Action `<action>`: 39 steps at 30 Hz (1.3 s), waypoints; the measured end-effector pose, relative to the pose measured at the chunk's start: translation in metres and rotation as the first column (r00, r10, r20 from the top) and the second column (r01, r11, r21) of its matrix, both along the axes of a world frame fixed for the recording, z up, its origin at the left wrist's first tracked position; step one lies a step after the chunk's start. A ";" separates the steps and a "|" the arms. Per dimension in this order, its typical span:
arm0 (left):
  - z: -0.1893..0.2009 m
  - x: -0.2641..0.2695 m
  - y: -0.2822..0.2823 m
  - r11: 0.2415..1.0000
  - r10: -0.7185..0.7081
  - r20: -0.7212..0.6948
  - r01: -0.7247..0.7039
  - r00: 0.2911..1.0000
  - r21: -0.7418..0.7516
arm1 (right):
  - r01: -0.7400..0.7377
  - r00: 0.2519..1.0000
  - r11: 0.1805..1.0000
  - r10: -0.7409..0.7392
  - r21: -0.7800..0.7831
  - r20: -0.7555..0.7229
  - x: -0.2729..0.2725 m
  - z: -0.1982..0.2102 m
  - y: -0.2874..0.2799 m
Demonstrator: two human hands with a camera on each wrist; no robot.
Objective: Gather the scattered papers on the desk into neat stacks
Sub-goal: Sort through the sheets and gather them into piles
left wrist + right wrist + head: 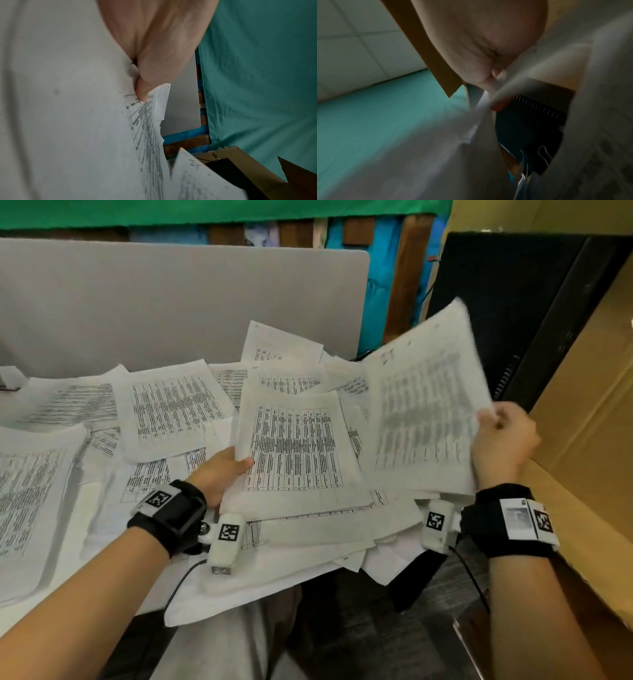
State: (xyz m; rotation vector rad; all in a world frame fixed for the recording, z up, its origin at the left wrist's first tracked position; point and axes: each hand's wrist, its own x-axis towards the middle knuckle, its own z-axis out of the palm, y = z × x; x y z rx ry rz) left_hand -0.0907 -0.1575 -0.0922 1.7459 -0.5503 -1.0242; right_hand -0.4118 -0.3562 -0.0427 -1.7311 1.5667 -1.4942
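Observation:
Printed white papers (171,409) lie scattered over the desk. My left hand (222,470) grips the left edge of a small stack of table-printed sheets (294,453), thumb on top; the left wrist view shows the thumb (142,93) pressed on the stack (68,108). My right hand (503,436) pinches the right edge of a lifted, blurred sheet (424,402), held tilted above the desk's right end. In the right wrist view the hand (488,54) shows with blurred paper (471,148) below it.
A grey partition panel (171,302) stands behind the desk. A black monitor (534,313) and a cardboard box (589,422) crowd the right side. Several more sheets (30,494) overhang the desk's near left edge. A green cloth (205,210) hangs behind.

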 end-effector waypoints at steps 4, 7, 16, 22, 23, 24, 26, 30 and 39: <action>0.000 -0.004 0.002 0.999 -0.040 0.004 0.040 0.999 -0.006 | -0.018 0.879 1.000 0.022 -0.013 0.477 0.009 0.009 0.004; 0.000 -0.005 0.004 0.998 -0.057 0.064 0.056 0.996 0.015 | -0.209 0.833 0.971 0.115 0.115 0.541 0.022 0.006 0.009; 0.000 -0.002 0.003 0.998 0.049 -0.060 -0.051 0.997 -0.032 | -0.591 0.802 0.634 0.528 0.498 0.279 0.065 -0.017 0.040; 0.000 -0.009 0.001 0.999 0.004 0.081 -0.007 0.997 0.042 | -0.582 0.776 0.576 0.604 0.575 0.180 0.090 -0.038 0.051; 0.000 -0.009 0.000 0.998 0.009 0.121 -0.016 0.993 0.058 | -0.593 0.779 0.579 0.590 0.560 0.214 0.095 -0.041 0.054; -0.001 -0.009 -0.001 0.998 0.012 0.136 -0.020 0.991 0.062 | -0.595 0.783 0.576 0.572 0.561 0.243 0.099 -0.043 0.057; -0.002 -0.009 -0.003 0.998 0.024 0.137 -0.032 0.990 0.055 | -0.575 0.805 0.596 0.536 0.560 0.256 0.103 -0.048 0.057; -0.005 -0.006 -0.001 0.999 0.032 0.103 -0.034 0.994 0.020 | -0.545 0.833 0.636 0.486 0.546 0.265 0.100 -0.057 0.042; -0.003 -0.012 0.002 0.999 -0.048 0.148 0.050 0.988 -0.008 | -0.627 0.744 0.531 0.624 0.570 0.238 0.109 -0.054 0.060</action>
